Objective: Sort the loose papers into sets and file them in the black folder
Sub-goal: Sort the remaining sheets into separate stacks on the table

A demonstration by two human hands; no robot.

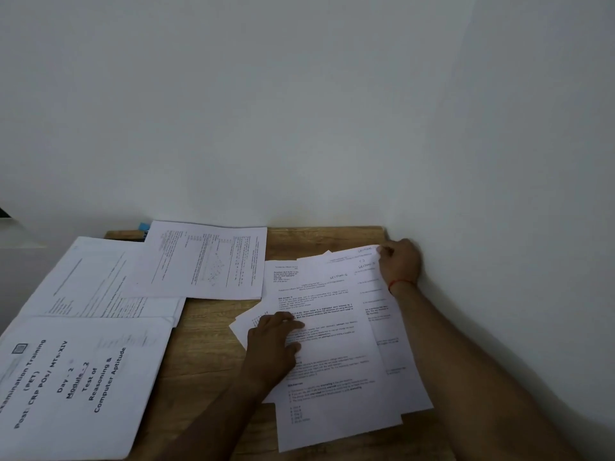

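1. head view: the papers (336, 354) lie fanned on the right side of the table (206, 344), close to the wall. their long axis runs away from the person and leans a little right.
2. the right hand (399, 262) is at the fan's far right corner, where thumb and fingers pinch the corner of a sheet.
3. the left hand (273, 341) lies on the fan's left edge about halfway along, fingers fairly straight, pressing down and gripping nothing.
4. the hands sit on a diagonal across the fan. freeing the pinched sheet likely means drawing it along the long axis while the left hand pins the rest.
5. the cover stack (83, 377) and chart sheet (206, 261) lie to the left, apart from the fan; the left hand is nearer them.
6. i cannot make out the black folder; a dark edge (139, 236) under the chart sheet may be it.
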